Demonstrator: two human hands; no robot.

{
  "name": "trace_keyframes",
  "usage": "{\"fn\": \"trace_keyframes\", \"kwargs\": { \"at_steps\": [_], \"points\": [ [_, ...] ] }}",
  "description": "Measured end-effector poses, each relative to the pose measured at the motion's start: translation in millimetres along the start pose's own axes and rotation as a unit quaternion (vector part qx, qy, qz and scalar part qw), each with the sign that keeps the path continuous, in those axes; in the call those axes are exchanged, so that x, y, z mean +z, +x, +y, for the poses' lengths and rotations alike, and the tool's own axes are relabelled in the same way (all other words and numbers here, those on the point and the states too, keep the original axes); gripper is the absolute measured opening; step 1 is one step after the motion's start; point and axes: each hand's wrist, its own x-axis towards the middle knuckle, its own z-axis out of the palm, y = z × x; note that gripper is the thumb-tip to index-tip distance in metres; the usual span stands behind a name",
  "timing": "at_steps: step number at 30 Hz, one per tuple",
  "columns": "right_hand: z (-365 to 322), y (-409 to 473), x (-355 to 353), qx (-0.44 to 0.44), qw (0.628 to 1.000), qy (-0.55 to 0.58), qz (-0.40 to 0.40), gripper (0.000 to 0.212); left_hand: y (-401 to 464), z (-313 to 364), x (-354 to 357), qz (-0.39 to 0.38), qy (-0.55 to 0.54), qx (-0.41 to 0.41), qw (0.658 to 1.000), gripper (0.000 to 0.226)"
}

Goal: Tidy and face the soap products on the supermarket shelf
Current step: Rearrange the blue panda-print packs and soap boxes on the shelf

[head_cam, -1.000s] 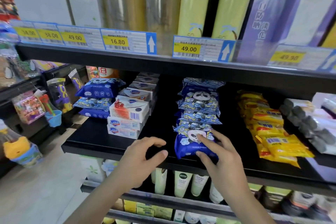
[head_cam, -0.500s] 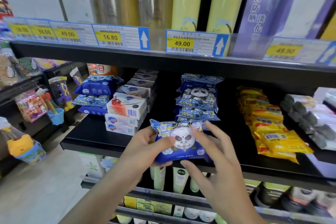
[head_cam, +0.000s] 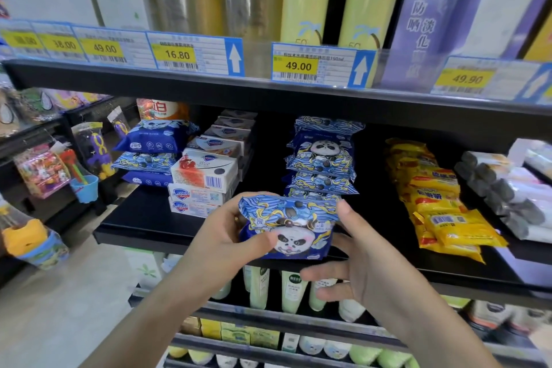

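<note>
Now | panda soap pack [head_cam: 288, 225] | between left hand [head_cam: 222, 240], right hand [head_cam: 355, 260] fingers

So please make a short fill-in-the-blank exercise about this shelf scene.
1. The left hand holds a blue pack printed with a ____ face.
2. The right hand touches the pack with ____ fingers.
3. The yellow packs lie to the ____ of the panda stack.

Missing words: panda; straight; right
</note>
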Motion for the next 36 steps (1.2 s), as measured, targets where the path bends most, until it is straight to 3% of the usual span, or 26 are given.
{"fn": "trace_keyframes", "kwargs": {
  "at_steps": [4,7,13,19,23,27,29,31,34,36],
  "points": [
    [0,7,2,0.016,1.0,-0.001,-0.025,0.061,-1,-5,1,-0.021,0.016,0.033,0.999,0.046],
    [7,9,1,0.001,1.0,0.012,-0.009,0.053,-3,-6,1,-0.041,0.007,0.03,0.999,0.048],
    [12,10,-1,-0.028,0.999,0.03,0.02,0.037,-6,-5,0,-0.053,0.028,0.008,0.998,0.053],
    [17,8,-2,-0.09,0.994,0.003,0.062,0.041,-12,-6,-7,-0.036,0.048,-0.043,0.997,0.069],
    [22,9,-6,-0.127,0.989,-0.016,0.071,0.044,-12,-8,-10,-0.014,-0.007,-0.093,0.996,0.066],
    [29,10,-9,-0.182,0.978,-0.076,0.069,0.056,-6,-1,-11,0.012,-0.092,-0.202,0.975,0.074],
    [32,10,-11,-0.228,0.962,-0.131,0.068,0.051,-3,6,-8,-0.036,-0.094,-0.249,0.963,0.067],
    [37,12,-12,-0.274,0.946,-0.167,0.049,0.047,5,11,-2,-0.03,-0.087,-0.272,0.958,0.049],
    [43,14,-12,-0.296,0.935,-0.194,0.014,0.061,14,11,5,0.024,-0.093,-0.302,0.948,0.051],
    [46,13,-10,-0.3,0.932,-0.201,0.001,0.073,11,9,6,-0.009,-0.091,-0.319,0.943,0.052]
  ]
}}
